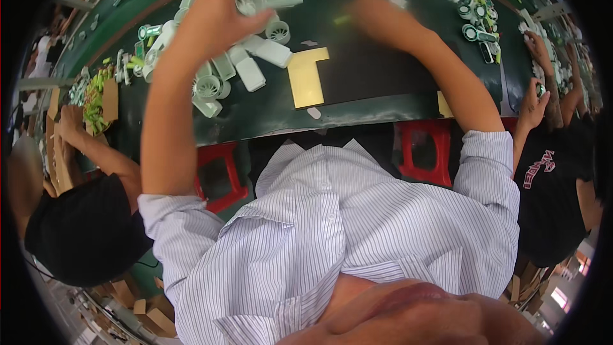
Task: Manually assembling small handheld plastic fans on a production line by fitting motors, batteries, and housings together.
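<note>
Held in the left hand [220,16], lifted just clear of the worktop [370,83]: a pale green handheld fan [255,0], round grille toward the palm and handle pointing to the right. Grip clamped on it, thumb across the front and fingers curled behind, probably so as to keep the grille end steady and turned up for a look. Raised right above the heap of fan parts [223,70], seemingly to stay within short reach of the rest: more pale green handles, flat covers and ribbed round pieces, lying loosely against one another with no order.

Stretched out flat over the dark middle of the worktop: the right hand [377,16], blurred. Impossible to tell whether that grip is apart or together. Just to its left, a small yellow-green piece [341,19], close by but apparently not touching.

Between the two arms, near the front edge: a yellow L-shaped patch [306,76], flat on the surface and bare of parts, perhaps marking a work spot.

Under the front edge: two red stools [220,176], pushed in beneath and out of the way.

At the left end, a co-worker's hand [67,121] beside a carton of yellow-green pieces [96,99], set within arm's length. At the right end, another co-worker's hand [533,105], raised with something small pinched in it, next to a spread of round green-and-white parts [476,22].
</note>
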Motion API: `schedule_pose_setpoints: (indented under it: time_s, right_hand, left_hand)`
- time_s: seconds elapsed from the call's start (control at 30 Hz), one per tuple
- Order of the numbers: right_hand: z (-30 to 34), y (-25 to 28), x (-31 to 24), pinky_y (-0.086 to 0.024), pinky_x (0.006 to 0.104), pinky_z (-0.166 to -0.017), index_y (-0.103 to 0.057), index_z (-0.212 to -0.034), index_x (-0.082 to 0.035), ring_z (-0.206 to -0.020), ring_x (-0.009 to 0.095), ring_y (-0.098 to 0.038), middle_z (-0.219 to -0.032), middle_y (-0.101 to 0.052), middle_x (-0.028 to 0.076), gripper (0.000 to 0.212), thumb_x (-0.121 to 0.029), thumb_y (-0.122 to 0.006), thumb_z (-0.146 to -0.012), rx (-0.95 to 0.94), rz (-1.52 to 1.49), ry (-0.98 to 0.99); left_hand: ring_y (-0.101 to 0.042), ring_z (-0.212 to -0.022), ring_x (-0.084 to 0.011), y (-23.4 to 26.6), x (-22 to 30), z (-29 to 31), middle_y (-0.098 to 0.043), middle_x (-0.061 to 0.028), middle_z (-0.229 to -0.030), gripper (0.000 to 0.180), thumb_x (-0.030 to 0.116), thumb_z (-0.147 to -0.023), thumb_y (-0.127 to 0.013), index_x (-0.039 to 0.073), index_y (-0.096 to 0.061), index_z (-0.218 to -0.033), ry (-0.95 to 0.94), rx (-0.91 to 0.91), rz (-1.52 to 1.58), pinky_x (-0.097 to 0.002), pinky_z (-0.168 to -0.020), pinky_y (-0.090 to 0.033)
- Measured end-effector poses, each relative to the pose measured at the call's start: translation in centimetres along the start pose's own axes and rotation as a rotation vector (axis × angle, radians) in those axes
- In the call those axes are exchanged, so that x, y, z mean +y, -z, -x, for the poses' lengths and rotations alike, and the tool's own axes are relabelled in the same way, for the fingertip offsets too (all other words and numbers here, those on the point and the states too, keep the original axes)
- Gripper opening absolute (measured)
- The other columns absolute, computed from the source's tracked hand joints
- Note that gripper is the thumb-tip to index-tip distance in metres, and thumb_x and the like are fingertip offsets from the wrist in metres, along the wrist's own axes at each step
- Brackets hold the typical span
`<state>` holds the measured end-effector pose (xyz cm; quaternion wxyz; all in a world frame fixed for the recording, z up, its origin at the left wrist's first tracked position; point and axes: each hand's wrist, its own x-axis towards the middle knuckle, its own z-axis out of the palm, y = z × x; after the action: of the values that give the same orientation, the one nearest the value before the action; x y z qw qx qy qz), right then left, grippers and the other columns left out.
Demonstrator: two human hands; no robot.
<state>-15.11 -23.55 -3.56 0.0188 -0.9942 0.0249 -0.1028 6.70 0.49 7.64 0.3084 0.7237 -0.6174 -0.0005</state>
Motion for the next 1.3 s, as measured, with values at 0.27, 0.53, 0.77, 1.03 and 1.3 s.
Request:
schedule_pose_setpoints:
  time_s: [0.27,0.53,0.77,1.03,1.3]
  right_hand:
    - [0.9,-0.3,0.1,-0.049,0.0375,-0.080,-0.059,-0.110,-0.007,-0.093,0.029,-0.060,-0.098,-0.062,0.010,0.021,-0.012,-0.059,-0.090,0.212,-0.085,0.003]
    - [0.3,4.6,-2.4,-0.045,0.0237,-0.069,-0.061,-0.124,-0.012,-0.077,0.008,-0.055,-0.084,-0.060,-0.001,0.030,-0.019,-0.054,-0.096,0.183,-0.817,-0.414]
    - [1.4,8.7,-7.7,-0.048,0.0288,-0.066,-0.063,-0.120,-0.007,-0.074,0.014,-0.061,-0.082,-0.065,0.006,0.029,-0.020,-0.055,-0.096,0.237,-0.618,-0.087]
    - [2.5,8.4,-12.1,-0.049,0.0355,-0.062,-0.055,-0.099,-0.003,-0.067,0.027,-0.065,-0.073,-0.066,0.010,0.014,-0.014,-0.057,-0.091,0.201,-0.581,-0.218]
    - [0.4,8.2,-12.1,-0.048,0.0354,-0.057,-0.053,-0.096,0.001,-0.063,0.027,-0.065,-0.068,-0.065,0.013,0.024,-0.021,-0.061,-0.089,0.101,-0.580,-0.349]
  left_hand:
    - [-0.061,-0.089,-0.0119,-7.4,2.9,9.2,-0.063,-0.0054,-0.100,0.043,0.009,-0.075,-0.079,0.005,-0.058,-0.112,0.341,0.100,0.766,-0.0264,-0.075,-0.051]
    - [-0.063,-0.087,-0.0135,-9.1,3.6,7.7,-0.064,-0.0084,-0.099,0.048,0.013,-0.080,-0.075,0.001,-0.055,-0.122,0.383,0.161,0.836,-0.0264,-0.075,-0.052]
    - [-0.064,-0.092,-0.0159,-9.5,4.1,7.5,-0.064,-0.0110,-0.105,0.058,0.013,-0.079,-0.075,-0.004,-0.046,-0.127,0.414,0.303,0.896,-0.0268,-0.077,-0.054]
    - [-0.064,-0.097,-0.0164,-8.6,5.7,7.8,-0.064,-0.0125,-0.112,0.056,0.004,-0.079,-0.075,-0.003,-0.046,-0.126,0.323,0.313,1.029,-0.0281,-0.080,-0.056]
    - [-0.064,-0.099,-0.0170,-8.2,6.5,7.0,-0.064,-0.0133,-0.110,0.051,0.001,-0.080,-0.072,-0.003,-0.047,-0.125,0.277,0.302,1.114,-0.0282,-0.081,-0.056]
